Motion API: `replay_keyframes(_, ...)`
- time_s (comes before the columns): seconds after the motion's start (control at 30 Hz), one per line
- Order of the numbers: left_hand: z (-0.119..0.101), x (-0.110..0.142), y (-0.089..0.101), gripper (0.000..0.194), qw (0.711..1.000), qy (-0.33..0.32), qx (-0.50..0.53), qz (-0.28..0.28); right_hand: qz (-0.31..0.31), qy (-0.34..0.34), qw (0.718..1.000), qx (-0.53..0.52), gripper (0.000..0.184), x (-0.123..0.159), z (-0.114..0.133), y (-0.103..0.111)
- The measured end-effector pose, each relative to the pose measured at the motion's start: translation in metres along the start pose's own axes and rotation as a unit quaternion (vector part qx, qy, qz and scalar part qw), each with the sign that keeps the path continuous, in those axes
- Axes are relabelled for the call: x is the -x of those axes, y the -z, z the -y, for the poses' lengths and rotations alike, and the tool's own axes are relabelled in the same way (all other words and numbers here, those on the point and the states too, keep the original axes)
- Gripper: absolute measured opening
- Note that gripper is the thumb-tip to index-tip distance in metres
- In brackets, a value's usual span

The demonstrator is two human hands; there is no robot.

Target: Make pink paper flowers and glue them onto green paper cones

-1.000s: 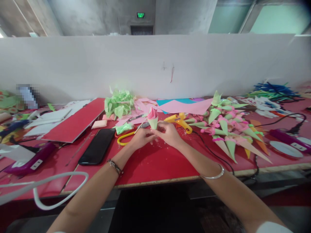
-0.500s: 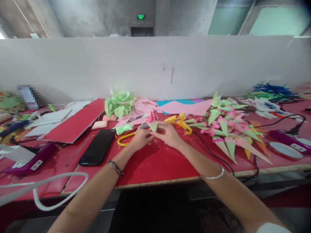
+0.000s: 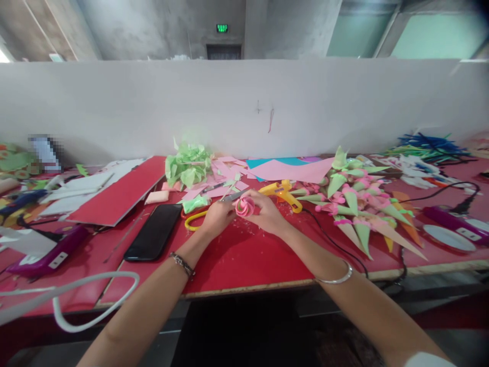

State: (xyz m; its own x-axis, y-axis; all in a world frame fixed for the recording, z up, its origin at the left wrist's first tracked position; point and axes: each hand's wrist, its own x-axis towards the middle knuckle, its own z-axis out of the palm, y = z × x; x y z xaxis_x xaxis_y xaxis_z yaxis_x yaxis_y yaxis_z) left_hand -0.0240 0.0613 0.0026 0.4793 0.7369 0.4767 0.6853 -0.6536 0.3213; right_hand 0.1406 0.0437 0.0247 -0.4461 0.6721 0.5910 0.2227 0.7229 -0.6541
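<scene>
A pink paper flower [image 3: 245, 206] with a swirled top faces me, tipped so that its green cone is mostly hidden behind it. My right hand [image 3: 265, 210] grips it from the right, fingers curled round its back. From the left, the closed fingers of my left hand [image 3: 220, 216] hold its side; their tips are partly hidden. Scissors with a yellow handle [image 3: 194, 222] lie behind my left hand, a blade showing above it. A yellow glue gun [image 3: 282, 193] rests just beyond my right hand.
Many green and pink paper cones [image 3: 357, 199] are heaped at the right. A black phone [image 3: 153, 233] lies left of my hands, near a red board [image 3: 118, 193]. Crumpled green tissue [image 3: 189, 165] and pink paper sheets [image 3: 294, 169] lie at the back. Purple power strips [image 3: 49, 250] flank the table.
The flower has been tipped toward me and lowered slightly, so its swirl shows instead of its side. My left hand has shifted a little left and up.
</scene>
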Motion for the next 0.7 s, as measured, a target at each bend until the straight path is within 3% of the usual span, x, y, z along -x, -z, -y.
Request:
replay_keyframes(0.27, -0.002, -0.001, 0.005, 0.015, 0.999, 0.012, -0.017, 0.038, -0.025, -0.016, 1.0, -0.004, 0.017, 0.002, -0.001, 0.0)
replay_keyframes(0.43, 0.002, -0.002, 0.014, 0.028, 0.999, 0.021, -0.027, 0.036, -0.032, -0.039, 0.999, -0.004, 0.021, 0.002, -0.003, 0.002)
replay_keyframes(0.5, 0.004, -0.002, 0.02, 0.031, 0.997, 0.039, -0.063, 0.015, -0.035, -0.06, 0.998, -0.002, 0.025, 0.002, -0.005, 0.001)
replay_keyframes(0.63, 0.019, 0.001, 0.034, 0.026, 0.97, 0.124, -0.19, -0.088, -0.005, -0.137, 0.99, -0.02, 0.027, 0.003, -0.009, -0.003)
replay_keyframes(0.7, 0.033, 0.005, 0.041, 0.028, 0.958, 0.158, -0.223, -0.089, 0.019, -0.161, 0.987, 0.006, 0.027, 0.004, -0.012, -0.005)
